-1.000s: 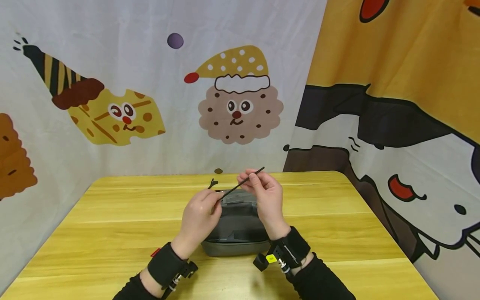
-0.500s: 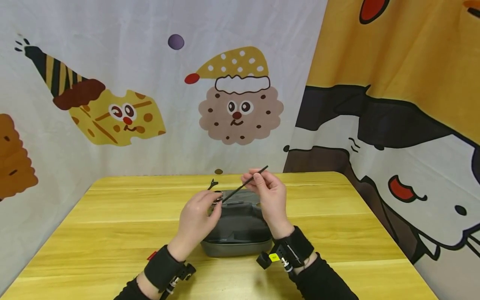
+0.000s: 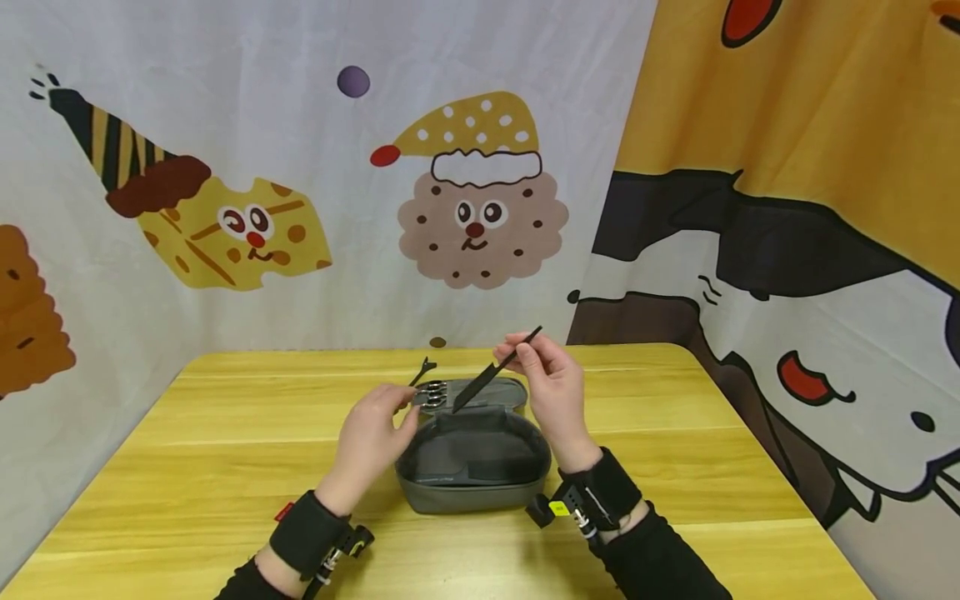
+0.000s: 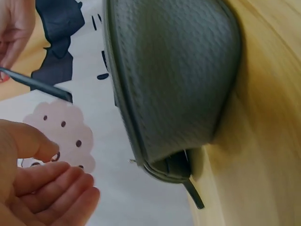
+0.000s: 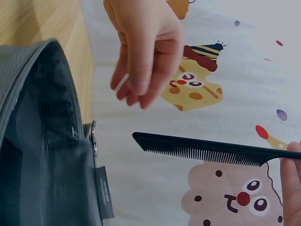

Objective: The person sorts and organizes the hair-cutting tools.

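Observation:
A black tail comb (image 3: pixel 474 388) slants in the air over the back of a dark grey zip case (image 3: pixel 472 498). My right hand (image 3: pixel 557 400) pinches its thin tail, and the toothed end points down toward the lid. In the right wrist view the whole toothed part of the comb (image 5: pixel 202 149) shows. To the left of the case, my left hand (image 3: pixel 369 437) hovers with loosely bent fingers and nothing in them. Its fingertips are close to several shiny metal finger rings (image 3: pixel 432 393), likely scissor handles, lying on the folded-back lid (image 3: pixel 512 395).
Behind the rings, a black piece with a forked tip (image 3: pixel 426 367) sticks out past the lid. The case stands open on a wooden table (image 3: pixel 225 467). A cartoon-printed curtain (image 3: pixel 300 317) hangs along the table's back edge.
The left hand has let go of the comb's toothed end and moved left, uncovering the metal rings. My right hand has drawn the comb right and slightly up.

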Available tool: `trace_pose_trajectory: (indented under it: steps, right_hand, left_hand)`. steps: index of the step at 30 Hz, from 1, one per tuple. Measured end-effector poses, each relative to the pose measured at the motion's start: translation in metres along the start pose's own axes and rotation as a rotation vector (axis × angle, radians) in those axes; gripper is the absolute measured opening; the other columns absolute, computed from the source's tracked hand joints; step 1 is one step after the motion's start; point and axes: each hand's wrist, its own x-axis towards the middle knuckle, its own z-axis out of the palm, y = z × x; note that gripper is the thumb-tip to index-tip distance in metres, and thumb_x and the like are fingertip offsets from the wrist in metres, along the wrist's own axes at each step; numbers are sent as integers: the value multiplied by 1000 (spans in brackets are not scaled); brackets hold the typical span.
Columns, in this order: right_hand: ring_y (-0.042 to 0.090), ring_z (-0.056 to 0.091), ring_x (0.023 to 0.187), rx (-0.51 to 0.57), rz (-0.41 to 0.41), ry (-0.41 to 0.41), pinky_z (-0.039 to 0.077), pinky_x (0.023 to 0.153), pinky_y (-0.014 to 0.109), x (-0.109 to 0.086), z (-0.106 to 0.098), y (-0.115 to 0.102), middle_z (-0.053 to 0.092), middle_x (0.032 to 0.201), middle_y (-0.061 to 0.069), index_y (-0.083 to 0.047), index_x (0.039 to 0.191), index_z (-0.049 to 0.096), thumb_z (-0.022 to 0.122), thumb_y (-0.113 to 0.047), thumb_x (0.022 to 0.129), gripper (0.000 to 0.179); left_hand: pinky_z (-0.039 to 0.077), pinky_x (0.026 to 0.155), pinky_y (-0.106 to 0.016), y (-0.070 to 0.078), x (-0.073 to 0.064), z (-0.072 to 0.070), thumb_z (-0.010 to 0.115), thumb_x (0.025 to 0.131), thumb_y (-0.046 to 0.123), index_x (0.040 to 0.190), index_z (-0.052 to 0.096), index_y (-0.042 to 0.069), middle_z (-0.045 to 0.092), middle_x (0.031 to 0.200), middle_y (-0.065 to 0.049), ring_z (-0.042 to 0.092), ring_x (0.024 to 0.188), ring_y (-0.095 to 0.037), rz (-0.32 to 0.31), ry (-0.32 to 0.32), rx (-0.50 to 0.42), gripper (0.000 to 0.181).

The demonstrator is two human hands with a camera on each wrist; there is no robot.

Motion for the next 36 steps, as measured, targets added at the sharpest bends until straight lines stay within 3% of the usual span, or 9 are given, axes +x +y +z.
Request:
trace_pose_trajectory:
  steps: [5, 16, 20, 28, 32, 36]
  right_hand:
    - [15, 71, 89, -52, -33, -41, 57, 81, 37, 1, -1, -5, 69, 95, 27, 12, 107, 66, 53, 2, 100, 18]
    - [22, 70, 85, -205, -162, -177, 58, 78, 33, 1, -3, -5, 72, 91, 13, 5, 108, 70, 57, 7, 95, 18]
    - [21, 69, 83, -254, -208, -231, 57, 77, 31, 0, -3, -5, 72, 89, 8, 2, 108, 71, 59, 8, 94, 20]
    - [19, 66, 77, -368, -294, -320, 48, 62, 25, -1, -4, -2, 72, 87, 4, -3, 107, 73, 63, 8, 91, 21]
    - [19, 67, 80, -404, -307, -392, 49, 65, 27, -2, -3, -1, 71, 86, 3, -2, 106, 73, 64, 7, 91, 20]
    - [15, 66, 84, -448, -308, -477, 52, 70, 26, -4, -2, -2, 71, 88, 2, -3, 108, 73, 65, 1, 92, 18]
  left_hand:
    - [55, 69, -43, -7, -2, -2, 77, 82, 8, 105, 72, -4, 69, 91, -15, 66, 82, -29, -113, -113, 30, 26]
    - [56, 76, -47, -13, -8, -2, 76, 85, 16, 111, 71, -4, 71, 102, -17, 68, 89, -32, -270, -343, -37, 33]
    - [55, 78, -48, -14, -10, 0, 78, 85, 20, 114, 69, -3, 70, 105, -16, 67, 93, -33, -298, -403, -40, 39]
    - [54, 80, -48, -16, -14, 5, 80, 82, 24, 122, 64, -4, 69, 109, -17, 66, 97, -33, -317, -490, -33, 51]
    - [55, 78, -46, -17, -14, 6, 80, 82, 24, 120, 65, -5, 69, 105, -16, 66, 93, -32, -325, -501, -35, 50]
    - [54, 71, -42, -18, -13, 8, 79, 82, 20, 110, 69, -4, 69, 90, -9, 64, 79, -23, -325, -489, -36, 38]
